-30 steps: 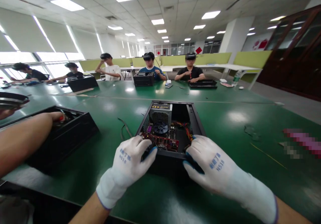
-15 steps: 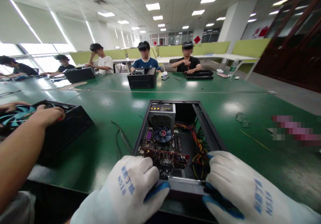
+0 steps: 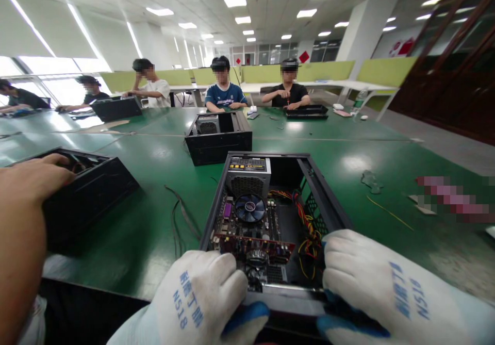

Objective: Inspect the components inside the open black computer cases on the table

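Directly in front of me an open black computer case (image 3: 292, 304) lies on the table. Inside it show a power supply (image 3: 248, 180), a CPU fan (image 3: 250, 207), a reddish expansion card (image 3: 284, 247) and a bundle of coloured cables (image 3: 307, 226). Wearing a white glove with blue palm, my left hand (image 3: 204, 293) grips the near left corner of the case, thumb on its outer side. My right hand (image 3: 359, 283), gloved alike, clasps the near right corner; its fingertips are over the rim.
At left, a co-worker's bare arm (image 3: 27, 195) reaches into another black case (image 3: 93, 190). Across the green table (image 3: 154, 162) stands a further case (image 3: 218, 144), with people seated behind. A black cable (image 3: 178, 216) lies left of mine; a yellow cable tie (image 3: 389, 212) lies right.
The case across the table has moved toward me, and the person behind it has drawn back their hands. The co-worker's fan at left is out of sight. My hands keep their hold.
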`<state>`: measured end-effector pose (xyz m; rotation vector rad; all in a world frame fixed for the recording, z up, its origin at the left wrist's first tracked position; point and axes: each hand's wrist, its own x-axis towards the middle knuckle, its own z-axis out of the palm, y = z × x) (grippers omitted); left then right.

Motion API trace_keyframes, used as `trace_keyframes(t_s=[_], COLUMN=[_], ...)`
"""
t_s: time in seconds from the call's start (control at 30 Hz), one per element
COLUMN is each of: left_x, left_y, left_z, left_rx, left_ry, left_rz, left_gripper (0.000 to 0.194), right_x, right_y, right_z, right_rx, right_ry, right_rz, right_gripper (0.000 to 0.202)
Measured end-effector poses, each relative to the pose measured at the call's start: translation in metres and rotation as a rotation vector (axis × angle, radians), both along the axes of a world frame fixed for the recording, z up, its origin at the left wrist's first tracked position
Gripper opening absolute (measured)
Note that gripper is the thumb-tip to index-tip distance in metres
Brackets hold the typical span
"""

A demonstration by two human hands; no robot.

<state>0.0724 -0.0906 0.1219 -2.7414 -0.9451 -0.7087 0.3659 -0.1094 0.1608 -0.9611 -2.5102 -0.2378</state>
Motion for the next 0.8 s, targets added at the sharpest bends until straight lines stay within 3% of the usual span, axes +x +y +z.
trace_keyframes(t_s=[0.17, 0.37, 0.53, 0.8], left_x=[0.003, 0.003, 0.005, 0.003], left_y=[0.0, -0.005, -0.007, -0.008], left_z=[0.001, 0.007, 0.007, 0.004], left_rx=[0.006, -0.033, -0.036, -0.057], left_ry=[-0.036, 0.023, -0.001, 0.002], left_rz=[0.026, 0.076, 0.102, 0.088], left_gripper=[0.028, 0.029, 0.03, 0.03], right_x=[-0.018, -0.064, -0.085, -0.075], right_y=[0.061, 0.14, 0.158, 0.161], right_z=[0.003, -0.018, -0.031, -0.038], right_rx=[-0.164, -0.191, -0.266, -0.174], right_ry=[-0.269, -0.686, -0.848, -0.742], right_rz=[-0.016, -0.063, -0.03, 0.118], right_gripper=[0.024, 0.035, 0.024, 0.018])
